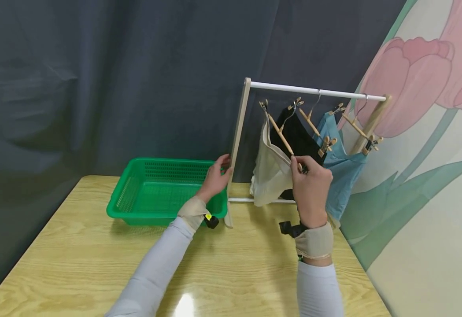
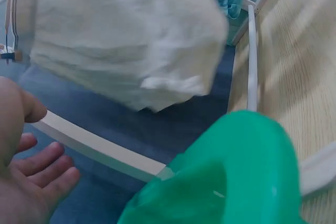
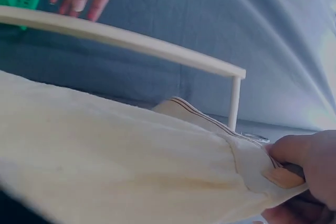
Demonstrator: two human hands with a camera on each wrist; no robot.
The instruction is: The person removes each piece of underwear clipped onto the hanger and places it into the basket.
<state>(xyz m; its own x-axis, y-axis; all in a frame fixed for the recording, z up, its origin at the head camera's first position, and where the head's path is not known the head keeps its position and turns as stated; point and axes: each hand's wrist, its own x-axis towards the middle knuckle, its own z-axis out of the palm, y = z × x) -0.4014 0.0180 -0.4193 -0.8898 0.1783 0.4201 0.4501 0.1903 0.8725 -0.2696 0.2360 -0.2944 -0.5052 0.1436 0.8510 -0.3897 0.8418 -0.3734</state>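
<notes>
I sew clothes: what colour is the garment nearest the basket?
The garment is cream, clearest in the right wrist view.

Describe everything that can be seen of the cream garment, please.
The cream garment looks like soft, wrinkled fabric, with thin dark lines along its top edge. It droops from a wooden hanger, that edge slanting down toward the right hand, which grips the clip at its corner. Partly behind it hangs a black garment.

Head view looks forward and down over the bench (image 1: 76, 255) from farthest back; both wrist views sit close in, sharing the cream cloth (image 1: 268, 176); the right one faces the dark curtain (image 3: 184, 14).
</notes>
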